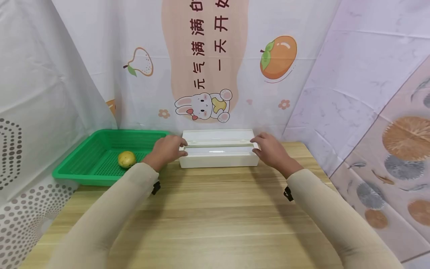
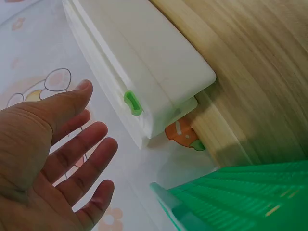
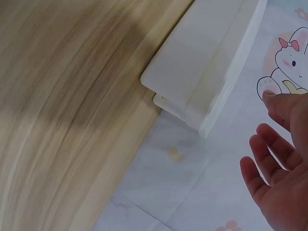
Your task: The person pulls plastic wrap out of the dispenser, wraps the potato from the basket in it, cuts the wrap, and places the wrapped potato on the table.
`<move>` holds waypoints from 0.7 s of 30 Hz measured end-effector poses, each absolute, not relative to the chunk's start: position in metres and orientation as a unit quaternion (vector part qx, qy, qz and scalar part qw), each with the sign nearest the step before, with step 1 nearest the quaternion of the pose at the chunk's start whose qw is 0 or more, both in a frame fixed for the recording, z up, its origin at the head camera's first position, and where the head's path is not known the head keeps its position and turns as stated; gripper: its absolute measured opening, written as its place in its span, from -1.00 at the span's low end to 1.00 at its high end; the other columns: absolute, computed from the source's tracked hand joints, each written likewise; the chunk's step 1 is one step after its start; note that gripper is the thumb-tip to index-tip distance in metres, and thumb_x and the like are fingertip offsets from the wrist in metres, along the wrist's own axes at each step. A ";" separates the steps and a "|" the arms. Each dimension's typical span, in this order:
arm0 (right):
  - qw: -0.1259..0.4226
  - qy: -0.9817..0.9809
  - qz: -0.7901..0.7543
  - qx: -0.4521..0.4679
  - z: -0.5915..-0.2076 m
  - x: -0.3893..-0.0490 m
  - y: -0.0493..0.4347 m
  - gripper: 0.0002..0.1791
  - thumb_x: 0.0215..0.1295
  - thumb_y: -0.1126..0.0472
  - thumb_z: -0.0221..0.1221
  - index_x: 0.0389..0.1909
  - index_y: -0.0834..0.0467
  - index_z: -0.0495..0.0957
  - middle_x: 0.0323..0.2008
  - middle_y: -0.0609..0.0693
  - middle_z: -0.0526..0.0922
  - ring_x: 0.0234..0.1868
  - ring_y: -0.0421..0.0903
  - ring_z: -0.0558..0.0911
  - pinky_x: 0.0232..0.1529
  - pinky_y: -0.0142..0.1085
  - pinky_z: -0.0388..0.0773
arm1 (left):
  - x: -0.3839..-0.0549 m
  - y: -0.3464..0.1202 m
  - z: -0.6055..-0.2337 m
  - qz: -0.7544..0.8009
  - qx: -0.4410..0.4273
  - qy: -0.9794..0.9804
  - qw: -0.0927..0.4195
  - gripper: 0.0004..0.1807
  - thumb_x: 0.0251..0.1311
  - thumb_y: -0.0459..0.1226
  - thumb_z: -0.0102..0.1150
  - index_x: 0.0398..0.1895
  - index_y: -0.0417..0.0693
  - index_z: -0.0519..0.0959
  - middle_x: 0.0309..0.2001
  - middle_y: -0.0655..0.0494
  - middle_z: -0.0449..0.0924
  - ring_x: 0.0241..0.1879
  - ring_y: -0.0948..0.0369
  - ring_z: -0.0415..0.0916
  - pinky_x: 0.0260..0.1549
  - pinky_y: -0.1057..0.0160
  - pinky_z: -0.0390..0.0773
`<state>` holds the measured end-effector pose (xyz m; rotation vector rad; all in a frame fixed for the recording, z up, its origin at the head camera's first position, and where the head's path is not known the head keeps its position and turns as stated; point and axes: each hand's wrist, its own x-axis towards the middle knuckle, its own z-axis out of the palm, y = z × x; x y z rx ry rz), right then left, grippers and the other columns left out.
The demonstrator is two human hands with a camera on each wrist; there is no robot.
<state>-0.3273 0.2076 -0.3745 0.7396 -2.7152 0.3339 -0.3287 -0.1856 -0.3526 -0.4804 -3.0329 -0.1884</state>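
A long white box [image 1: 219,161], like a cling film dispenser, stands at the back of the table with its lid [image 1: 218,135] raised. Something pale and shiny lies inside it. My left hand [image 1: 167,150] is at the box's left end, and my right hand [image 1: 271,151] is at its right end. In both wrist views the fingers are spread and loosely bent, apart from the box, holding nothing. A small green piece [image 2: 133,103] sits on the box's edge in the left wrist view.
To the left stands a green plastic basket [image 1: 84,182] with a yellow, roundish fruit or potato [image 1: 127,159] in it. A printed curtain [image 1: 141,108] hangs right behind the box. The wooden table [image 1: 218,216] extends in front of it.
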 end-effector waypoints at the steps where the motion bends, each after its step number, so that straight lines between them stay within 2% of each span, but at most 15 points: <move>1: 0.145 -0.948 0.120 0.255 -0.375 -0.329 0.207 -0.62 0.34 0.23 0.38 0.13 0.24 0.67 0.08 0.20 0.63 0.10 0.20 0.60 0.18 0.06 0.55 | -0.331 -0.186 -0.353 -0.065 -0.153 -0.986 0.029 -0.58 0.25 -0.05 0.46 0.12 0.03 0.72 0.04 0.02 0.75 -0.01 0.04 0.63 -0.04 -0.07 0.66; 9: 0.088 -0.958 0.142 0.234 -0.380 -0.342 0.204 -0.66 0.37 0.25 0.35 0.13 0.22 0.70 0.08 0.22 0.63 0.07 0.16 0.61 0.07 0.01 0.60 | -0.344 -0.187 -0.359 -0.110 -0.137 -0.984 0.010 -0.61 0.25 -0.08 0.46 0.10 0.01 0.75 0.04 0.00 0.73 0.01 0.06 0.61 -0.01 -0.04 0.64; 21: 0.023 -0.964 0.160 0.212 -0.383 -0.355 0.195 -0.65 0.39 0.23 0.34 0.15 0.19 0.70 0.10 0.26 0.64 0.07 0.16 0.62 0.08 0.02 0.61 | -0.353 -0.186 -0.368 -0.139 -0.126 -0.982 -0.030 -0.64 0.26 -0.10 0.45 0.08 0.01 0.76 0.06 0.04 0.75 0.08 0.04 0.62 0.09 -0.04 0.62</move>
